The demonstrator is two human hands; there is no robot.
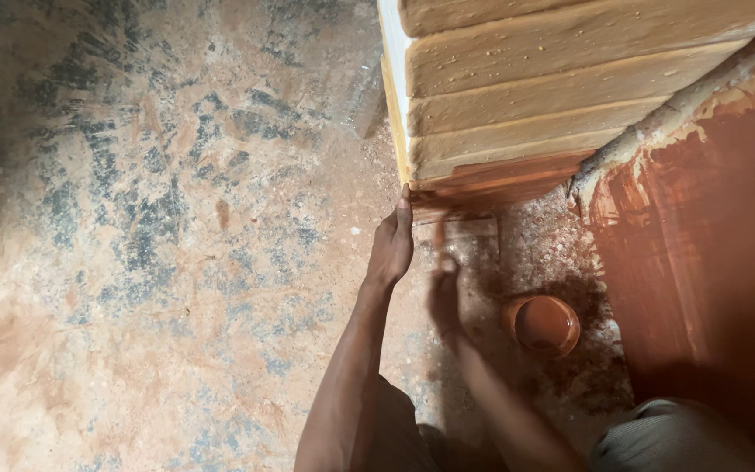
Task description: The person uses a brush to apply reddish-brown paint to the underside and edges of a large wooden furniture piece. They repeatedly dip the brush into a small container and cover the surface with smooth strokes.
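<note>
A pale ribbed wooden piece (552, 79) stands at the upper right; its lowest band (491, 185) is coated wet red-brown. My left hand (391, 245) rests flat against the piece's lower left corner, fingers together and pointing up, holding nothing. My right hand (444, 293) is blurred with motion just below the coated band. It seems to grip a thin brush (440, 234) whose tip reaches up toward that band. A small round bowl of red-brown paint (542, 325) sits on the floor to the right of my right hand.
The floor (150, 262) is rough concrete, stained reddish with dark grey patches. A red-brown painted wall surface (701, 262) fills the right side, behind a rough pale ledge (657, 122). My knee in grey striped cloth (675, 437) shows at the bottom right.
</note>
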